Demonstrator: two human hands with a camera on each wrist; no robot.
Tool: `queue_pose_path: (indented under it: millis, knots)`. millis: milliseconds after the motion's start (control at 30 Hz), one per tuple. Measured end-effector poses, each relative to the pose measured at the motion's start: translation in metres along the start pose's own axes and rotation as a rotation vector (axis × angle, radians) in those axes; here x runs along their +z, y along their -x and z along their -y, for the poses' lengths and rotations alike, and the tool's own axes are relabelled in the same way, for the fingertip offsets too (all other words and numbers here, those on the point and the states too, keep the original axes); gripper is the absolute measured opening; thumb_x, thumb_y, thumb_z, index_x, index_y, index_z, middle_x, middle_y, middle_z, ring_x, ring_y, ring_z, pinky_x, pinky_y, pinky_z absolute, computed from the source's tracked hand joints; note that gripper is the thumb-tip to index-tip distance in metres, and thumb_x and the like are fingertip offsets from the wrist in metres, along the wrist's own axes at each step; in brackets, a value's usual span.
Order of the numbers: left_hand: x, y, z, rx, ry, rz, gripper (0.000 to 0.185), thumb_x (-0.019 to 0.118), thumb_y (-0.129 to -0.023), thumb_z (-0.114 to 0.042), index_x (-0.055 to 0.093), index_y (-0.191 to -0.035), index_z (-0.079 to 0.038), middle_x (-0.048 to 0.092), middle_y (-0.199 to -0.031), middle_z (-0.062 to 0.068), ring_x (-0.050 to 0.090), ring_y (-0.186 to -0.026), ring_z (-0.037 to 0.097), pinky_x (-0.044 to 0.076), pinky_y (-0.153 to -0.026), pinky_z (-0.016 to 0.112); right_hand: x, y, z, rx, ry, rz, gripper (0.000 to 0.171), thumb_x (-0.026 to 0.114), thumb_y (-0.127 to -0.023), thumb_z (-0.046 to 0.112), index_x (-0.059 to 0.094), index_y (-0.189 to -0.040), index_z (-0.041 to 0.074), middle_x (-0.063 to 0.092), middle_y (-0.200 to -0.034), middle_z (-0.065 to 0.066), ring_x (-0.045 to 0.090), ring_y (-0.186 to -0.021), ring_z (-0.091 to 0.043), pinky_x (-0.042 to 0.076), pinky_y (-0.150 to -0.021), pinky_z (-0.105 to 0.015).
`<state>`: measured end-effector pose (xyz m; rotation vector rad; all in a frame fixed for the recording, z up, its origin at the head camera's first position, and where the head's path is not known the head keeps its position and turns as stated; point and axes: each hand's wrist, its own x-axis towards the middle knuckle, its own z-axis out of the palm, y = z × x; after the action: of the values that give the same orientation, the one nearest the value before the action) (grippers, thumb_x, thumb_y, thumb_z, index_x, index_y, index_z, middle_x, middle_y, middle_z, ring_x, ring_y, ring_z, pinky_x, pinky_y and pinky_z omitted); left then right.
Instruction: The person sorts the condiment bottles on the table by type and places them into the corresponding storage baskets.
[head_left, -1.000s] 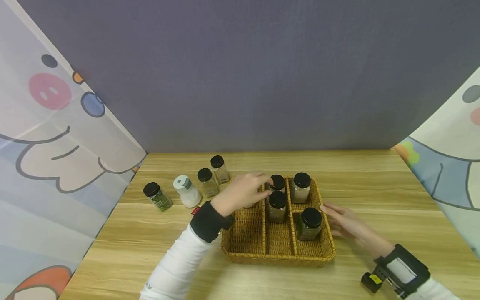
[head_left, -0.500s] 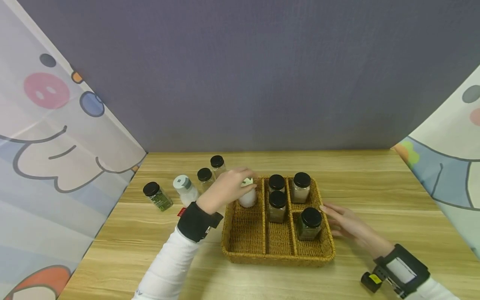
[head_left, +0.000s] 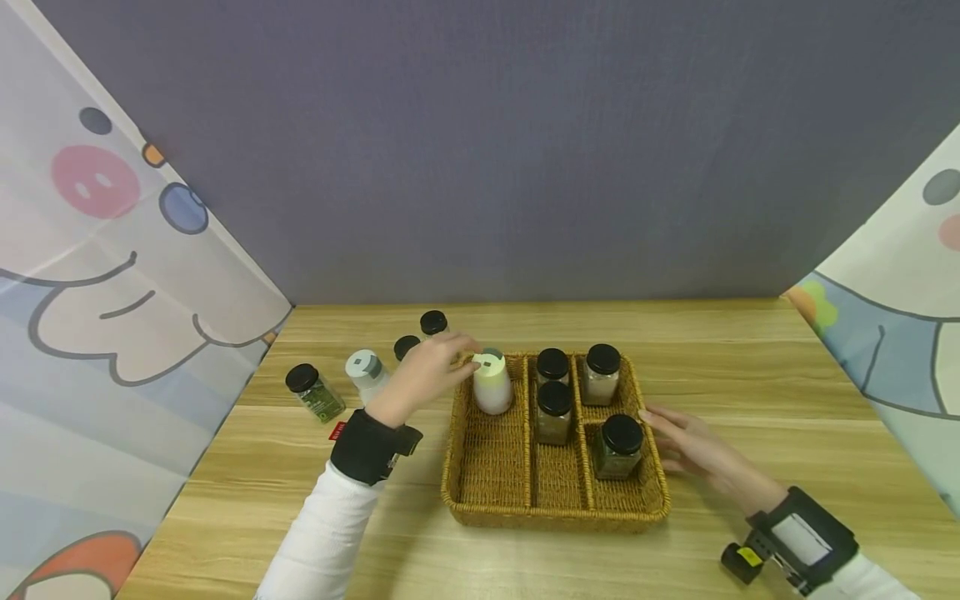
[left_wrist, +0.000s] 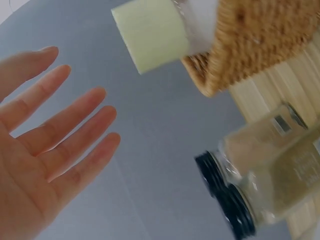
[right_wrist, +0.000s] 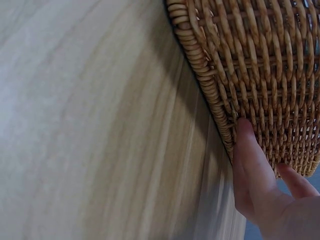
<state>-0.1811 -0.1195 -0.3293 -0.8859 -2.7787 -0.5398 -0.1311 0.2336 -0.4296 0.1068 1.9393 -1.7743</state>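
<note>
Wood-grain counter (head_left: pixel 750 350) runs back to a grey wall, with cartoon-print curtains hanging at both sides. On it sits a wicker basket (head_left: pixel 555 512) split into compartments.

A second ago the left hand (head_left: pixel 420 379) was over the basket's left column with its fingers near the black-lidded jars; half a second ago it had drawn back to the white bottle (head_left: pixel 492 383) standing there. Now it has pulled clear to the basket's outer left rim, and the bottle stands upright and alone in the far end of the compartment just right of that hand. The left wrist view shows the fingers spread and relaxed, holding nothing, with the bottle's pale green cap (left_wrist: pixel 150 32) just beyond the fingertips. I judge the bottle released and placed.

The right hand (head_left: pixel 693 454) has not moved: it lies flat beside the basket's right wall, and the right wrist view shows fingertips (right_wrist: pixel 247 137) touching the weave, steadying it.

Four black-lidded jars (head_left: pixel 553 400) stand in the middle and right columns, between the two hands. Left of the left hand and beyond it, outside the basket, are another white bottle (head_left: pixel 365 375), a jar of green herbs (head_left: pixel 315 396) furthest out, and two more jars (head_left: pixel 432 323) partly hidden behind the knuckles.

Room: the basket's left column is open on the near side of the bottle, and the middle column's near half too. The loose jars crowd close behind the left hand, so a backward sweep could knock them; the counter near the right hand is wide and bare wood.
</note>
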Motion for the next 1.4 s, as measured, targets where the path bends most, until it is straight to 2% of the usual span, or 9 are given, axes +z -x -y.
queue_pose_path:
  millis: [167,333,600,867,1167,1400]
  knots:
    - [-0.002,0.006,0.011,-0.047,0.009,-0.017,0.016,0.062,-0.083,-0.016,0.064,-0.098,-0.011,0.062,-0.093,0.002,0.058,-0.079,0.015,0.049,-0.065,0.027,0.000,0.000,0.000,-0.004,-0.006,0.004,0.074,0.045,-0.092,0.037,0.007,-0.138,-0.008,0.019,-0.135,-0.035,0.042,-0.114,-0.039,0.047,-0.087,-0.041]
    - [-0.002,0.012,0.022,-0.090,0.038,-0.015,0.014,0.059,-0.085,-0.015,0.064,-0.098,-0.013,0.062,-0.090,0.002,0.059,-0.077,0.015,0.049,-0.065,0.029,0.000,0.000,0.000,-0.002,0.004,0.000,0.074,0.045,-0.092,0.037,0.007,-0.138,-0.008,0.019,-0.134,-0.035,0.041,-0.115,-0.041,0.047,-0.086,-0.041]
    - [-0.002,0.019,0.033,-0.206,0.095,0.026,0.024,0.058,-0.086,-0.018,0.060,-0.109,-0.009,0.058,-0.088,0.004,0.053,-0.064,0.009,0.046,-0.055,0.022,-0.001,0.001,-0.001,-0.010,0.003,0.010,0.074,0.044,-0.092,0.036,0.007,-0.137,-0.009,0.022,-0.133,-0.036,0.044,-0.113,-0.040,0.047,-0.086,-0.041]
    - [-0.001,0.024,0.045,-0.229,0.056,0.005,0.030,0.059,-0.086,-0.017,0.057,-0.113,-0.003,0.055,-0.111,0.018,0.056,-0.084,0.025,0.048,-0.067,0.035,-0.001,0.001,-0.002,-0.004,0.006,0.002,0.074,0.045,-0.092,0.036,0.008,-0.137,-0.009,0.025,-0.132,-0.035,0.043,-0.114,-0.040,0.047,-0.086,-0.041]
    - [0.002,0.023,0.054,-0.277,0.038,-0.018,0.027,0.056,-0.087,-0.014,0.057,-0.111,-0.003,0.050,-0.115,0.020,0.048,-0.102,0.035,0.046,-0.080,0.041,-0.001,0.000,-0.003,-0.012,0.015,0.000,0.072,0.044,-0.092,0.036,0.009,-0.137,-0.008,0.025,-0.133,-0.035,0.042,-0.115,-0.040,0.047,-0.086,-0.041]
    - [0.007,0.022,0.061,-0.305,0.042,-0.019,0.029,0.056,-0.086,-0.014,0.056,-0.113,-0.002,0.047,-0.118,0.022,0.048,-0.102,0.036,0.046,-0.077,0.042,-0.001,-0.001,-0.003,-0.014,0.011,0.001,0.072,0.044,-0.092,0.036,0.009,-0.138,-0.007,0.024,-0.134,-0.034,0.042,-0.115,-0.040,0.047,-0.086,-0.041]
